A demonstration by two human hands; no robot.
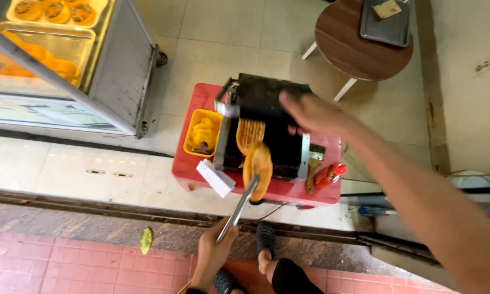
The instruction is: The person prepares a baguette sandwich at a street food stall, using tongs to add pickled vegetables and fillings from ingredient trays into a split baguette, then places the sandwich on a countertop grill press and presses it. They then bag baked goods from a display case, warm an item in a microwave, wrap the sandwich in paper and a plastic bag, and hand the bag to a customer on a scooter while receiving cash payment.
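Two hands at work. Left hand (215, 247) near, grip closed round metal tongs (238, 207); tongs pinch golden waffle (257, 166) at far end, over black waffle iron (266, 128) on red desk (193, 163). Right hand (310, 111) flat on iron lid, fingers spread, gripping nothing. Iron interior dark, hard to read.

The right arm stretches forward, its hand (310, 113) palm down with fingers spread loosely, while the left hand (215, 251), low and near the body, keeps a closed grip.
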